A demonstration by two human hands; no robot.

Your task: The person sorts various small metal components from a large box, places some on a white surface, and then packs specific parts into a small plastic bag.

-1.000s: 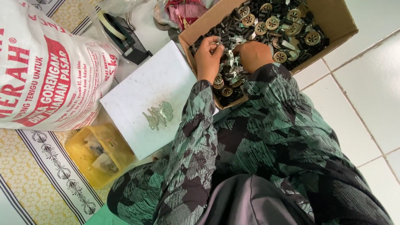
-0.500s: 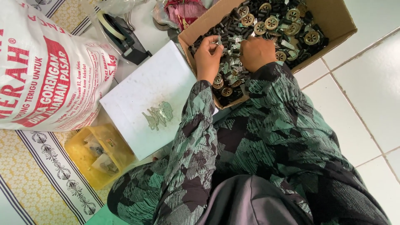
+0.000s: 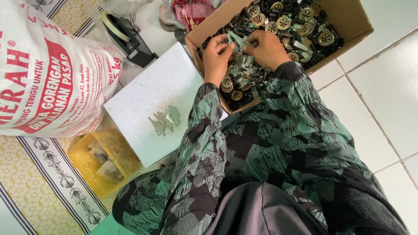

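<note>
a large white sack (image 3: 48, 69) with red print is seen at the far left, lying on a patterned mat (image 3: 39, 191). a yellow plastic tub (image 3: 102, 163) holding small parts is set just below the sack. a tape dispenser (image 3: 128, 37) is placed above a white board (image 3: 159, 102), on which a small cluster of flat metal pieces (image 3: 164, 119) is laid out. the board is located just left of the left hand (image 3: 216, 58).

both hands are held inside an open cardboard box (image 3: 348, 26), which rests on the white tiled floor (image 3: 383, 100). the box is filled with round slotted metal discs (image 3: 283, 21), black parts and thin metal strips (image 3: 244, 69). the left hand is positioned at the near left corner of the box, palm down, with the fingers curled into the loose parts; whether anything is pinched in its grip cannot be told. the right hand (image 3: 266, 48) is placed just right of the left hand, nearly touching it, fingers bent down onto the metal strips between the two hands; its grip state likewise cannot be told. the discs are spread to the right of and beyond the right hand. both arms are covered by green and black patterned sleeves (image 3: 287, 130).
</note>
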